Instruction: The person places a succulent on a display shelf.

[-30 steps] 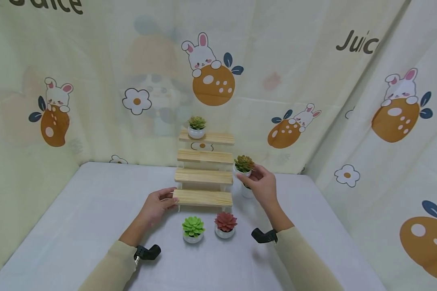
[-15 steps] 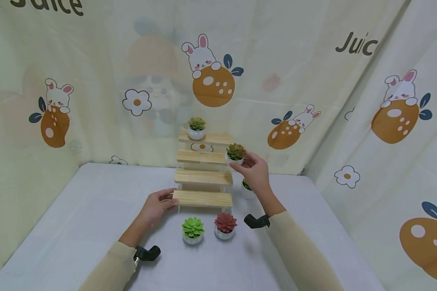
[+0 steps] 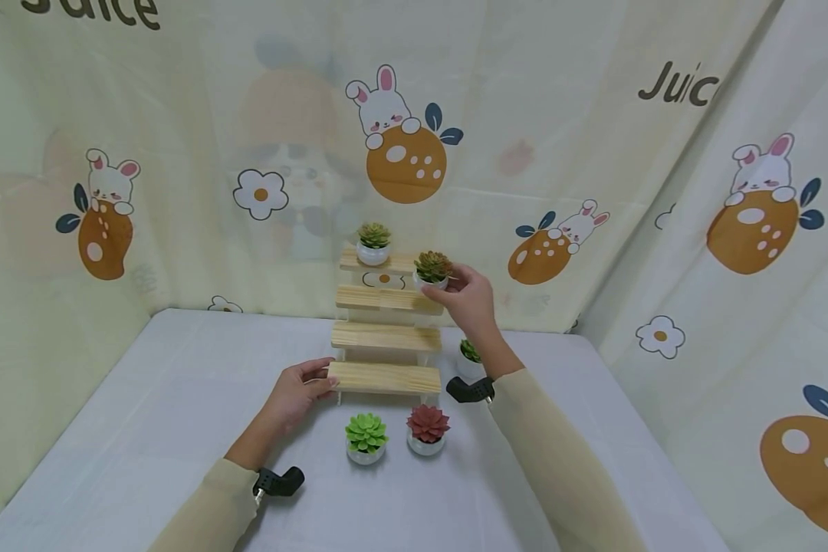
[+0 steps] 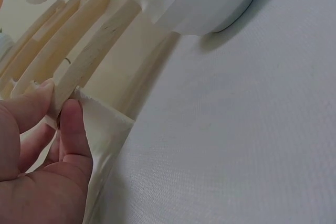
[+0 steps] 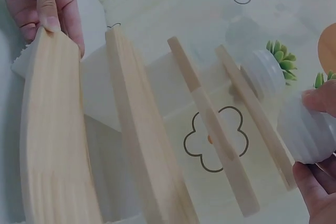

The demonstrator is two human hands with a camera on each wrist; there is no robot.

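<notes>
A wooden stepped stand (image 3: 386, 377) with several boards stands on the table. My left hand (image 3: 297, 392) pinches the left end of its lowest board, thumb on top and fingers beneath in the left wrist view. My right hand (image 3: 472, 300) grips a potted succulent (image 3: 432, 267) with brownish-green leaves and a white pot (image 5: 305, 129). It is raised by the right end of the top board; whether the pot touches the wood I cannot tell. A green potted succulent (image 3: 373, 244) sits at the left of that top board.
In front of the stand are a bright green potted succulent (image 3: 366, 438) and a red one (image 3: 427, 429). Another green potted succulent (image 3: 468, 357) stands right of the stand, partly behind my right forearm. A printed curtain (image 3: 303, 100) hangs behind the white table (image 3: 179, 399).
My right hand has carried the brownish-green succulent up and left, from beside the stand to the top board's right end. My left hand has stayed on the lowest board.
</notes>
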